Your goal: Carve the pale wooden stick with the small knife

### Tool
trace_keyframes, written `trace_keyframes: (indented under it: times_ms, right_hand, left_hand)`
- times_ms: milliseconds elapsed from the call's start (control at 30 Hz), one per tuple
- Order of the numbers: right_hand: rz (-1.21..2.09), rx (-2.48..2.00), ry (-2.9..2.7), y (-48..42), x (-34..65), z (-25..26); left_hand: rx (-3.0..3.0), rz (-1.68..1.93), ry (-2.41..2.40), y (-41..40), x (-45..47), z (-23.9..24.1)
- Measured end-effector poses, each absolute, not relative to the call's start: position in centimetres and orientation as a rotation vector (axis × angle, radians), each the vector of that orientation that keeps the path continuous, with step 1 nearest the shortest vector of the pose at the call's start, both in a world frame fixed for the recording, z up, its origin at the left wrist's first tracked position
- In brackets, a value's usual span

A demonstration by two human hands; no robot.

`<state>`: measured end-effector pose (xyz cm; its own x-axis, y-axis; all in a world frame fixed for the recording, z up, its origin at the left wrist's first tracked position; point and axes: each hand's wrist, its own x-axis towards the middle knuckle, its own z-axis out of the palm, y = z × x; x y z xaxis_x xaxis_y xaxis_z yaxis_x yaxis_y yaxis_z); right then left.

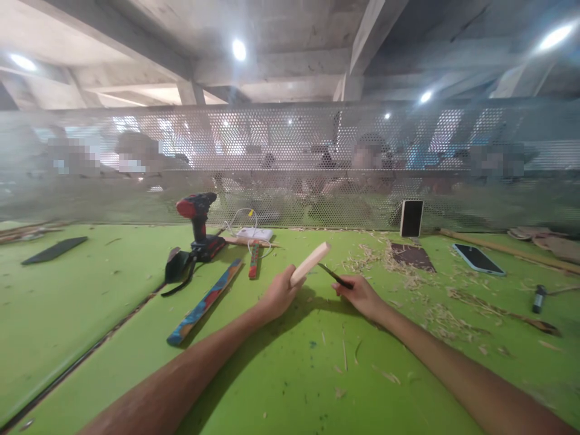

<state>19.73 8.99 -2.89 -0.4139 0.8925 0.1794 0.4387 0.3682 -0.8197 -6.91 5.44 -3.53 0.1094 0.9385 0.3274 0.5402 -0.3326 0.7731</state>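
Note:
My left hand [280, 294] is closed around the lower end of a pale wooden stick [310, 264], whose free end tilts up and to the right. In my right hand [361, 297] is a knife [334, 277] with a dark handle, its thin blade pointing up and left toward the stick. A small gap seems to lie between the blade and the wood. Both hands are above the green table [290, 386]. Left of my left hand lies a blue and red painted wooden strip [206, 302], and a shorter red and green strip [254, 261] is beyond it.
A red and black cordless drill [199, 226] stands at the back left, near a white power strip [255, 234]. Wood shavings [446, 320] litter the right side, around sandpaper [412, 257] and a phone [478, 258]. Behind runs a perforated metal screen [290, 199] with people beyond.

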Motion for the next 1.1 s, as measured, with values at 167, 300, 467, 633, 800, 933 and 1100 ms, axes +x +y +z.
trace_keyframes:
  times_ms: [167, 300, 467, 633, 800, 933, 1100]
  right_hand:
    - [0.954, -1.168, -1.981, 8.6, 19.6, -3.0]
    - [0.947, -1.194, -2.008, 8.6, 19.6, -2.8]
    - [0.89, -1.235, -2.037, 8.5, 19.7, -2.4]
    - [1.005, -1.193, -2.09, 7.6, 19.7, -1.6]
    - [1.073, -1.093, -2.069, 6.9, 19.6, -0.9]
    - [1.082, -1.05, -2.047, 6.9, 19.5, -0.6]
    - [1.113, -1.034, -2.004, 7.2, 19.6, -0.8]
  left_hand:
    - [1.858, 1.138, 1.498, 5.2, -6.7, -3.1]
    - [1.934, 1.082, 1.522, 4.8, -6.5, -2.8]
    - [1.964, 1.02, 1.539, 4.3, -6.3, -2.3]
    - [1.976, 1.006, 1.516, 4.6, -6.4, -2.8]
    - [1.981, 1.024, 1.465, 4.9, -6.8, -3.5]
    - [1.976, 1.033, 1.419, 4.8, -6.7, -3.3]
    - [1.918, 1.021, 1.506, 4.7, -6.4, -2.8]
